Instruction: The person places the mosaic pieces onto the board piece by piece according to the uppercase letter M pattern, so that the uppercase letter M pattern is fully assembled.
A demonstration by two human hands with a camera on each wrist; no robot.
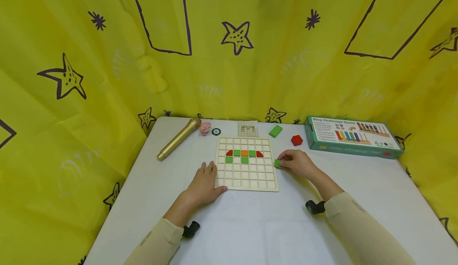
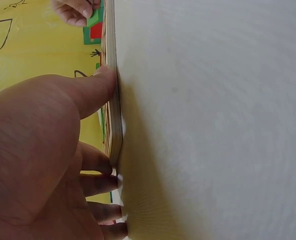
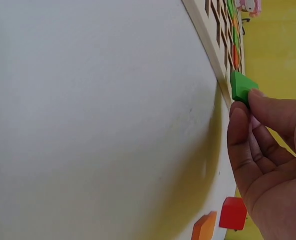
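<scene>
A wooden grid board [image 1: 249,176] lies on the table. On its upper rows sit red quarter-round pieces [image 1: 259,154], an orange square [image 1: 245,153] and several green squares [image 1: 229,159]. My left hand [image 1: 204,184] rests at the board's lower left corner, thumb on the near edge and fingers spread along the left side. Just off the board's right edge, my right hand [image 1: 297,163] pinches a green square tile [image 3: 241,86] between thumb and fingertips. The right wrist view shows the tile tilted, close to the board's rim.
Behind the board lies a pattern card [image 1: 248,129]. A green block [image 1: 275,131], a red block [image 1: 297,140] and a boxed ring game [image 1: 354,137] stand to the right. At the back left are a gold microphone [image 1: 179,139], a pink figure [image 1: 205,128] and a round token [image 1: 216,131].
</scene>
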